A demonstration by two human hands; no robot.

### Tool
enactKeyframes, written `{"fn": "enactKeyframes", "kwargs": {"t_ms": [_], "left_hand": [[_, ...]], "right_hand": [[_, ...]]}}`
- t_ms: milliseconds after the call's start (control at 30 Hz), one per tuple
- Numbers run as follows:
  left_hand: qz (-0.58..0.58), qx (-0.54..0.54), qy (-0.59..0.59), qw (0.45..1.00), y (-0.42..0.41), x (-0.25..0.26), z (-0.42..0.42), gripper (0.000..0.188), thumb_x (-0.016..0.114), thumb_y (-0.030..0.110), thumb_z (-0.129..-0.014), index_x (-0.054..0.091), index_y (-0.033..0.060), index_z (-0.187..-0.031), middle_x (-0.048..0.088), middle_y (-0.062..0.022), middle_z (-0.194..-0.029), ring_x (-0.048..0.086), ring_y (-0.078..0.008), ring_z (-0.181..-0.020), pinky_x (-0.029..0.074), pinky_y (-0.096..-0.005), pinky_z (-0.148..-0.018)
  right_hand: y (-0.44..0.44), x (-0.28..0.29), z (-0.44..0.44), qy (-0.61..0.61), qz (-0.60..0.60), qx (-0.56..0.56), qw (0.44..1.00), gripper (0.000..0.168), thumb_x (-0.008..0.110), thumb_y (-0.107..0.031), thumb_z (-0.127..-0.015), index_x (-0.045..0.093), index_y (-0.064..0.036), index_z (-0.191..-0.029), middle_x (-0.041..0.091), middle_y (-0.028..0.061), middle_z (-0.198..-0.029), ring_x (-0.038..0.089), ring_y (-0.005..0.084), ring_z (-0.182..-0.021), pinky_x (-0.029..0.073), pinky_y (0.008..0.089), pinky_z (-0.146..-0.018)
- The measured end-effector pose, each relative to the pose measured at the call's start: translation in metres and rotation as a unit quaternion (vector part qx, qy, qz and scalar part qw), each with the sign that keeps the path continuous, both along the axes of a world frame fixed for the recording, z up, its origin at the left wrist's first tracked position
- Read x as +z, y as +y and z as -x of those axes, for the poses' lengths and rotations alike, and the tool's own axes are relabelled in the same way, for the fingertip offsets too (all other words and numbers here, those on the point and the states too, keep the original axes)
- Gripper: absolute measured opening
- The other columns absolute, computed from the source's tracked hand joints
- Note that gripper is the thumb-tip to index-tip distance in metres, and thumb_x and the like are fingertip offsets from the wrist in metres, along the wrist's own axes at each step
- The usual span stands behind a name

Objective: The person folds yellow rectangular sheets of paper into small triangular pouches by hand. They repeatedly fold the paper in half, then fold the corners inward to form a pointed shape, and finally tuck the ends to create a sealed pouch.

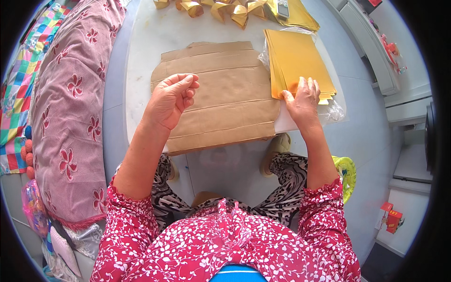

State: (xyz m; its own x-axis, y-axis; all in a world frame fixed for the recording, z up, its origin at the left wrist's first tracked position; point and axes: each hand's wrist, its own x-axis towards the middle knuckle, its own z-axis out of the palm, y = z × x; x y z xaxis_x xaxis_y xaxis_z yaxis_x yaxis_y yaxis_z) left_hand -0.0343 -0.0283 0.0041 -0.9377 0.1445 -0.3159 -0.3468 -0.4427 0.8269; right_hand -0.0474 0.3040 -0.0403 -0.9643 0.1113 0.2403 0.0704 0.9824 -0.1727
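Note:
My left hand (175,96) hovers over the left part of a flat brown cardboard sheet (225,84), its fingers curled in and the thumb against the index finger. Nothing shows in its grasp. My right hand (306,100) rests on the near end of a stack of gold-yellow paper sheets (297,58), thumb and fingers spread apart. The sheets are slightly fanned along their left and near edges. Clear plastic wrapping (334,112) shows under the stack. Cardboard and stack both lie on a white table (141,46).
Several folded gold paper pieces (220,10) sit at the table's far end. Beside them a remote-like device (283,8) lies on more gold sheets (304,16). A cloth-covered sofa (75,116) runs along the left. A yellow-green bag (347,176) is by my right arm.

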Motion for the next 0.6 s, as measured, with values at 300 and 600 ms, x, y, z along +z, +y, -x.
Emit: {"fn": "enactKeyframes", "kwargs": {"t_ms": [300,600], "left_hand": [[0.005,-0.012,-0.007,1.000,-0.002,-0.001,-0.001,0.015,0.060,0.015,-0.095,0.064,0.0016,-0.101,0.064,-0.0035,-0.088,0.054,-0.0063,-0.069,0.045,-0.0205,-0.060],[0.128,0.004,0.068,0.989,0.002,0.004,-0.005,0.017,0.064,0.013,-0.093,0.064,0.0008,-0.105,0.063,-0.0050,-0.091,0.056,-0.0086,-0.073,0.047,-0.0222,-0.065]], "right_hand": [[0.006,-0.003,0.002,0.002,0.034,0.001,0.999,0.054,0.070,-0.024,-0.084,0.052,0.006,-0.124,0.048,0.0310,-0.130,0.041,0.0427,-0.127,0.032,0.0472,-0.108],[-0.004,0.011,0.000,0.225,-0.034,0.078,0.971,0.010,0.059,-0.006,-0.083,0.062,0.001,-0.090,0.060,0.0234,-0.115,0.052,0.0379,-0.117,0.040,0.0506,-0.095]]}}
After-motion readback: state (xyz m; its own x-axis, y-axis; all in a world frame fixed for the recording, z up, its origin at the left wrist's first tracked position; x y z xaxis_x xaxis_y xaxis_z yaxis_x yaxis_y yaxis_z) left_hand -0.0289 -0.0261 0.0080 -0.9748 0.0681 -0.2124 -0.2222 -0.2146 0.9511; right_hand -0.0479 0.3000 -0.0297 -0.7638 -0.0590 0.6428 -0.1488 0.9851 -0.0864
